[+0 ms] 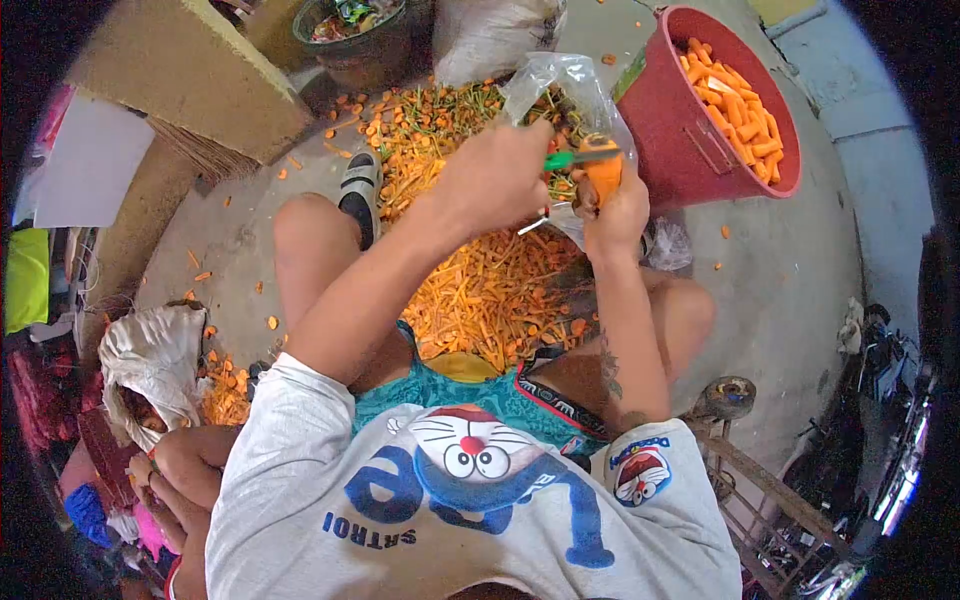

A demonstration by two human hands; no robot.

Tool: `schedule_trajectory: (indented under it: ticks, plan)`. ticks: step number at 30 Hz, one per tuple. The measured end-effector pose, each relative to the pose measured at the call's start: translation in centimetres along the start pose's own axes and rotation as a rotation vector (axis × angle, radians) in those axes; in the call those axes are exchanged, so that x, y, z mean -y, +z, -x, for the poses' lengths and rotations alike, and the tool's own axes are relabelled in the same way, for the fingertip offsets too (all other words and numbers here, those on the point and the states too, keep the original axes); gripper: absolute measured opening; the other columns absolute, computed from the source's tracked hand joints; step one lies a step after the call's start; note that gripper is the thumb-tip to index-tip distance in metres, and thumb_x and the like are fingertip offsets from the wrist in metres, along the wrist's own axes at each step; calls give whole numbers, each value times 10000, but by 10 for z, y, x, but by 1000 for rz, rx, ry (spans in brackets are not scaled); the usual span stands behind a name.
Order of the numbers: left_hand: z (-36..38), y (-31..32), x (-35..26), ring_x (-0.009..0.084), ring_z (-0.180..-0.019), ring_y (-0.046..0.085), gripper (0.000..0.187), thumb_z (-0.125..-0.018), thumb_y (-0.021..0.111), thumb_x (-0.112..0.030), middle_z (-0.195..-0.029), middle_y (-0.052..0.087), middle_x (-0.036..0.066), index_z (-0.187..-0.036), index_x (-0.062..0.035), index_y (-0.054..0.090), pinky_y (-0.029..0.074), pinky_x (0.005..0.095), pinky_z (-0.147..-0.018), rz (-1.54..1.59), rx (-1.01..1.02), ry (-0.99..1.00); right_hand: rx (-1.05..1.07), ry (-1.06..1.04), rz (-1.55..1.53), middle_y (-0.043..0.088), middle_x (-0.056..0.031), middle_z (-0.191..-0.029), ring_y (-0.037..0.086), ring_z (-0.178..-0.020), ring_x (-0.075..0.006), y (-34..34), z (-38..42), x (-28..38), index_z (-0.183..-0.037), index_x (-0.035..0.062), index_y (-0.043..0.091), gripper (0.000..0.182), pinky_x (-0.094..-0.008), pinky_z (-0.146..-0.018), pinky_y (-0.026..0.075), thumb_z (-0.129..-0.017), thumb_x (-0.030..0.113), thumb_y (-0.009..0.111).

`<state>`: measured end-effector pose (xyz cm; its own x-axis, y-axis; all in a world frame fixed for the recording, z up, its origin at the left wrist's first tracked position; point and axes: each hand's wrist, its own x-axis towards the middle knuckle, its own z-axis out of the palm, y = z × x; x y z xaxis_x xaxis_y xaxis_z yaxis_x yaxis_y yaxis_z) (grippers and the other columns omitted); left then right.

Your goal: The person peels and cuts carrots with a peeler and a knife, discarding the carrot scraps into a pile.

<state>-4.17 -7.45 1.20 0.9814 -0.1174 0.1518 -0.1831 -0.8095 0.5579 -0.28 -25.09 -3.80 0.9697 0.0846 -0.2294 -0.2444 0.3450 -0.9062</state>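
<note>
My left hand [500, 170] is closed around the green handle of a knife [560, 160]. The knife's blade lies across the top of an orange carrot [604, 182]. Wrapped around that carrot is my right hand [622, 212], directly to the right of my left hand. A clear plastic bag [565, 75] shows just behind the two hands. Below them, between my legs, lies a large heap of carrot peelings and pieces [475, 300], with green-tinged scraps toward its far side.
A red tub [660, 140] holding peeled carrots stands at the upper right. A dark bucket [365, 62] and a white sack [490, 38] are at the top. Another person's arm [180, 505] shows at lower left, near a pale cloth [150, 355]. A metal frame [770, 490] is at lower right.
</note>
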Motion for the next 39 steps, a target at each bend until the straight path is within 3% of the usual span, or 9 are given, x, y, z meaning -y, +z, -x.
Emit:
schedule_trajectory:
  ticks: [6,9,11,18,29,31,34,36,39]
  plan:
    - [-1,12,7,466,-853,677,301,-796,672,-127,-855,672,290,-1026,40,572,545,550,-771,6,38,18,-51,-278,305,581,-46,-650,465,-483,-85,4,4,-3,-1003,3,652,359,-237,-419,306,-1053,253,399]
    - [-18,28,54,465,-872,696,230,-758,647,-93,-902,703,281,-932,57,662,568,523,-804,-70,117,-161,-45,-841,955,610,-52,-706,480,-487,-101,-3,-1,2,-999,25,653,332,-235,-428,333,-1045,261,424]
    - [-22,17,58,449,-910,703,239,-772,647,-124,-963,712,274,-928,47,704,564,525,-833,-53,128,-308,99,-217,38,646,-58,-789,527,-523,-112,13,21,26,-1019,60,648,316,-227,-443,369,-1037,298,441]
    - [-3,-34,55,452,-928,687,282,-791,619,-176,-959,690,308,-936,59,678,545,529,-855,-91,-6,-262,-25,-144,-690,677,-53,-968,578,-776,-152,-32,-52,113,-1200,72,641,443,-286,-614,473,-1018,441,475]
    - [0,-57,81,458,-896,675,270,-825,652,-172,-915,682,294,-1020,14,651,538,528,-804,-57,-139,-200,238,-94,1358,735,-107,-906,693,-828,-157,-83,-233,-106,-1050,6,735,376,-373,-717,552,-918,344,635]
    - [0,-60,88,462,-893,673,269,-825,659,-171,-911,681,294,-1021,14,656,537,530,-803,-53,-158,-191,169,285,1219,748,-159,-960,724,-909,-242,-94,-220,-118,-1052,0,733,391,-428,-795,556,-888,348,661]
    - [-2,-65,95,467,-886,671,267,-826,666,-165,-900,680,296,-1026,13,665,536,532,-803,-36,-158,-186,42,-15,1333,694,-98,-816,661,-703,-191,-107,-223,-156,-1039,-3,730,292,-337,-637,499,-844,126,554]
    - [-3,-67,99,470,-882,671,266,-828,666,-161,-895,679,297,-1030,12,669,536,533,-803,-23,-146,-198,59,207,1144,708,-103,-836,676,-717,-208,-111,-232,-164,-1061,-6,724,299,-338,-656,516,-836,120,574]
    - [-4,-67,101,467,-879,672,270,-839,656,-164,-890,678,297,-1044,12,671,536,532,-798,-59,-155,-191,60,79,1284,744,-203,-1049,707,-1018,-361,-138,-260,-198,-1078,22,743,532,-423,-875,534,-812,483,737]
